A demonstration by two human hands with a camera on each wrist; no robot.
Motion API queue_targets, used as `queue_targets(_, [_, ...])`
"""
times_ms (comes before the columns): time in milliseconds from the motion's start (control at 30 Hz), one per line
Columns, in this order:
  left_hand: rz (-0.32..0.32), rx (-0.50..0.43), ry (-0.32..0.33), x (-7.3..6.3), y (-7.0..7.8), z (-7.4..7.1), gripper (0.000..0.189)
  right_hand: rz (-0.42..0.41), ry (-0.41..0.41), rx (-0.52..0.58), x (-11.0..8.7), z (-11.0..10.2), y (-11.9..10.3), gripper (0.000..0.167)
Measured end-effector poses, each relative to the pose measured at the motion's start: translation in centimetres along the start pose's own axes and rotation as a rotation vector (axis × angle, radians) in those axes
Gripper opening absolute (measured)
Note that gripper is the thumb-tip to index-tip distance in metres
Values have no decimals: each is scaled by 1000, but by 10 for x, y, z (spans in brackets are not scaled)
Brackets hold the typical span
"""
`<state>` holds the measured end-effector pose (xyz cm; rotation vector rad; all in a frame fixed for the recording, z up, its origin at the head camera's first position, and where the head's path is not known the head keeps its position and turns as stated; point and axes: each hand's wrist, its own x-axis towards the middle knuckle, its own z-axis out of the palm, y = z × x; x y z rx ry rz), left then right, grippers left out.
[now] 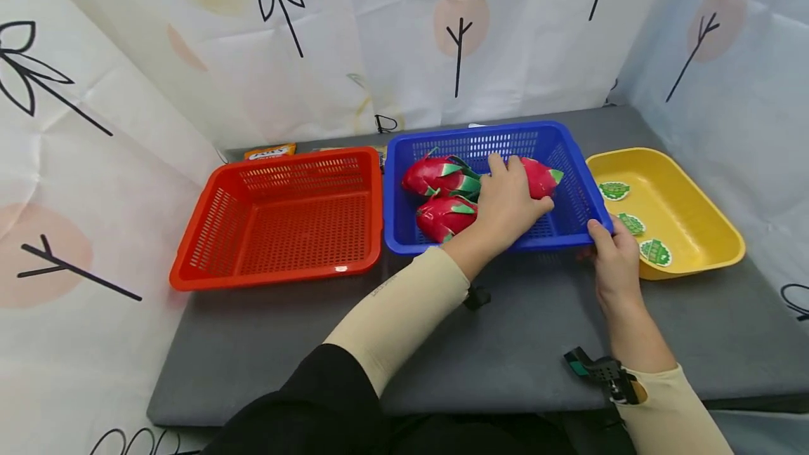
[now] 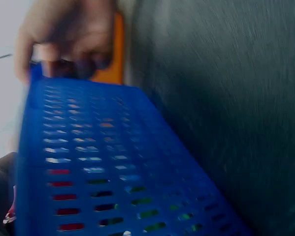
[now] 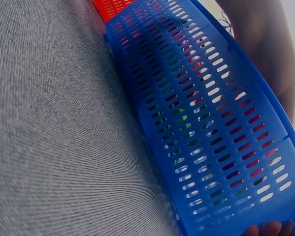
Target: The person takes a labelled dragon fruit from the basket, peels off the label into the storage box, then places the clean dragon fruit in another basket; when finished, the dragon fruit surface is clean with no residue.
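A blue basket (image 1: 493, 135) with slotted walls holds red dragon fruits with green-tipped scales. Two of them, an upper dragon fruit (image 1: 436, 175) and a lower dragon fruit (image 1: 442, 218), lie in its left half. My left hand (image 1: 505, 206) reaches over the front rim and grips a third dragon fruit (image 1: 540, 177) in the right half, its fingers partly covering it. At the front right corner my right hand (image 1: 616, 262) holds the basket's rim, thumb on top and fingers beneath. The right wrist view shows fingertips (image 3: 270, 229) at the basket's lower corner.
To the left stands a red slotted basket (image 1: 278, 281), bare inside. A yellow basin (image 1: 695, 230) with green stickers sits at the right, beside the blue one. Behind the red basket lies an orange packet (image 1: 270, 152). All stand on a grey table (image 1: 505, 343) against patterned cloth walls.
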<state>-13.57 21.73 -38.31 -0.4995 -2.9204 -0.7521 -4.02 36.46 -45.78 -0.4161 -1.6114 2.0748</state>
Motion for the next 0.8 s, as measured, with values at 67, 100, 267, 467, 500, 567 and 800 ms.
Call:
queue_targets(67, [-9,96,-49,8,4,6,82,0,-3,-11,1,2,1,25])
queue_targets(100, [-5,142,-68,11,5,8,84,0,-3,-14,1,3,1,26])
queue_targets(267, [-18,289,-166,13,14,15,95,6,-6,-33,3,7,2,28])
queue_targets(467, [-117,314,-293,14,22,18,110,-13,-10,-62,6,7,3,28])
queue_targets(500, [-115,317,-307,14,22,17,108,-15,-12,-64,6,7,3,28])
queue_targets(567, [-98,326,-336,13,22,14,103,-17,-13,-82,6,6,4,30])
queue_targets(800, [39,238,-444,8,2,-16,71,36,-67,-393,3,0,-6,54])
